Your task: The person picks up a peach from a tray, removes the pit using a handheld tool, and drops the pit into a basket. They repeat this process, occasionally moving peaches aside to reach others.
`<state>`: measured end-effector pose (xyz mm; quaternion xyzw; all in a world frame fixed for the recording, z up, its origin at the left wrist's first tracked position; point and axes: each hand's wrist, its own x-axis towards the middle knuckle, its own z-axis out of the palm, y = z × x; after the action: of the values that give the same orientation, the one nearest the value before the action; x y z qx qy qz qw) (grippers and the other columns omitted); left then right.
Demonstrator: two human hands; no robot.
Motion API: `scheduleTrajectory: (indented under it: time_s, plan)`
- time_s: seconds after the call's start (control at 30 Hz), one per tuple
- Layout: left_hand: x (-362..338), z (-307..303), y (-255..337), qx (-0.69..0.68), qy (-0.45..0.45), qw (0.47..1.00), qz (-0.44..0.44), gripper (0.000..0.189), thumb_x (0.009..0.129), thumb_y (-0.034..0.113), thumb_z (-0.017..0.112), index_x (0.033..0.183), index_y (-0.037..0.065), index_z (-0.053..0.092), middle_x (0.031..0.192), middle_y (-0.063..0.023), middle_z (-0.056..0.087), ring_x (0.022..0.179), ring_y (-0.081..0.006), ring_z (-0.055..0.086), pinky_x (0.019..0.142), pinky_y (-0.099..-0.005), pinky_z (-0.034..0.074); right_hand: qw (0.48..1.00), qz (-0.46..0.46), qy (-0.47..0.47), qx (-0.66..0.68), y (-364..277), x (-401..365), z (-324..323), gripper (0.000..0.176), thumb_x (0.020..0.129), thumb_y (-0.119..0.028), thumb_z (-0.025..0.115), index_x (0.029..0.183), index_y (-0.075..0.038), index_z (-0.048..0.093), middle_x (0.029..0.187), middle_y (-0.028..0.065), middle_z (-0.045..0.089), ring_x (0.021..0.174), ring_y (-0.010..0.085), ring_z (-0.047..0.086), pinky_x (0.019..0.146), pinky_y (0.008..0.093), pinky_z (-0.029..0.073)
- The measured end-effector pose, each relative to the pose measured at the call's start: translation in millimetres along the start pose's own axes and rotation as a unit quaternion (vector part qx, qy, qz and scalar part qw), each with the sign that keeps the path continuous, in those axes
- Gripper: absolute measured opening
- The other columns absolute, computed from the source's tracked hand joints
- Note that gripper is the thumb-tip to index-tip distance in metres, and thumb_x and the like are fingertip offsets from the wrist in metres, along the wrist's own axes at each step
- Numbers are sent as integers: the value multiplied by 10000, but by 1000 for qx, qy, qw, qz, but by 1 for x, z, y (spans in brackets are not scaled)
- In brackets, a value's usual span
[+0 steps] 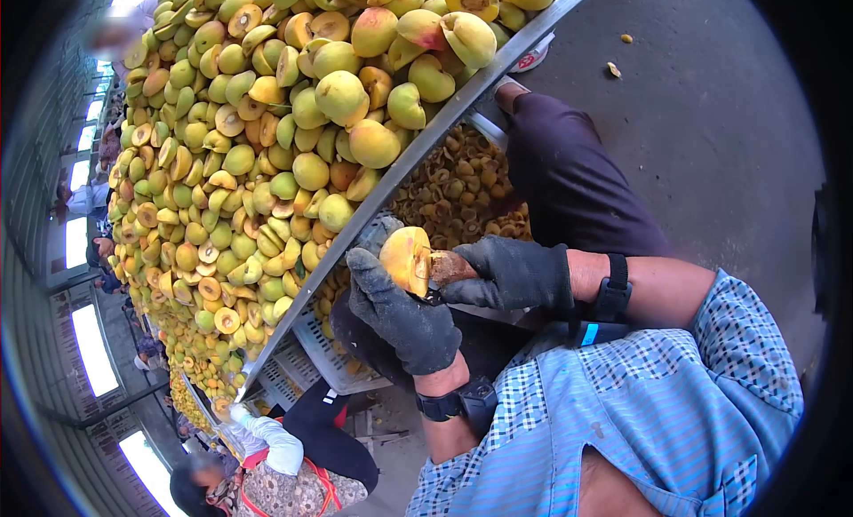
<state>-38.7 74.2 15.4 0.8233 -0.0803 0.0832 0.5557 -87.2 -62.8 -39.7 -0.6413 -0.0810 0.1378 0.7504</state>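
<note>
My left hand (400, 314), in a dark glove, is closed around a peach half (405, 258) with its yellow cut face towards me. My right hand (514, 273), also gloved, pinches a small dark tool (432, 295) at the cut face, and a brown pit (451, 266) sits against its fingertips. Both hands meet just below the metal rim (426, 142) of a long table. I wear a black band on each wrist and a blue checked shirt (657, 410).
The table holds a big heap of halved yellow-green peaches (240, 162). Under its edge stands a crate of brown pits (462, 184) and a white plastic crate (324, 357). My dark-trousered leg (569, 175) stretches over grey concrete floor (711, 117). Another person (267, 455) sits further along the table.
</note>
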Motion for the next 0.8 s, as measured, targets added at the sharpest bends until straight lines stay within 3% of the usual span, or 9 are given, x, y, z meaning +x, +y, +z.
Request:
scheduleTrajectory:
  time_s: [0.03, 0.17, 0.33, 0.4, 0.47, 0.53, 0.63, 0.7, 0.8]
  plan:
    - [0, 3, 3, -160, 35, 979, -120, 495, 1092, 371, 480, 1248, -76, 624, 1109, -158, 695, 958, -248, 684, 893, -355, 559, 1000, -1, 2, 0, -1, 0, 0, 358, 983, -346, 686, 1083, -9, 623, 849, 158, 708, 792, 294, 698, 722, 410, 514]
    - [-5, -6, 3, -38, 20, 998, -54, 508, 1101, 389, 462, 1243, -61, 647, 1211, -182, 688, 1066, -239, 676, 953, -366, 539, 997, 51, -58, 1, -8, 0, -7, 413, 1001, -404, 624, 1086, -3, 679, 867, 127, 711, 792, 177, 639, 760, 367, 506]
    - [5, -23, 6, 132, -62, 986, -83, 475, 1061, 404, 549, 1180, -36, 685, 1111, -114, 704, 939, -219, 676, 841, -329, 558, 986, 120, -100, 65, 1, -1, 3, 323, 1019, -348, 624, 1014, -27, 663, 753, 10, 624, 691, 120, 547, 646, 332, 460]
    - [12, -33, -2, 38, -104, 985, -131, 516, 1062, 440, 535, 1216, -35, 664, 1147, -122, 690, 991, -224, 664, 881, -339, 546, 971, 200, -89, 96, -6, -1, 4, 352, 1010, -390, 639, 987, -40, 666, 729, -42, 576, 668, 98, 517, 612, 311, 431]
    - [16, -30, -13, -57, -148, 972, -170, 558, 1064, 476, 521, 1253, -35, 643, 1183, -130, 676, 1043, -229, 652, 922, -349, 535, 964, 192, -72, 171, -12, 0, 10, 367, 1004, -404, 647, 998, -38, 673, 733, -37, 584, 672, 99, 526, 613, 311, 437]
    - [6, -19, -24, -182, 0, 978, -102, 591, 1094, 482, 441, 1210, -52, 666, 1171, -149, 698, 1030, -243, 669, 955, -390, 536, 947, 185, -55, 257, -9, 1, 14, 383, 997, -418, 656, 1009, -36, 680, 736, -31, 593, 676, 100, 536, 614, 311, 442]
    - [-9, 3, -21, -296, 43, 940, -164, 612, 1097, 498, 412, 1262, -49, 631, 1205, -150, 676, 1086, -270, 653, 1003, -428, 521, 936, 187, -75, 288, 10, 13, 22, 344, 1019, -376, 630, 1050, -38, 682, 774, -22, 619, 700, 104, 559, 637, 301, 459]
    - [-3, 8, -12, -266, 49, 951, -154, 621, 1101, 495, 390, 1275, -56, 618, 1255, -160, 657, 1133, -278, 640, 1021, -423, 509, 994, -8, 23, 104, 17, 19, 23, 350, 1019, -349, 567, 1166, -54, 684, 865, 27, 679, 787, 125, 635, 731, 310, 520]
    - [6, 11, -2, -155, -11, 984, -90, 626, 1103, 493, 372, 1234, -61, 634, 1204, -172, 673, 1101, -286, 655, 998, -413, 520, 999, -5, 10, 38, 6, 12, 7, 324, 1029, -294, 551, 1196, -44, 673, 932, 36, 694, 881, 129, 633, 816, 327, 522]
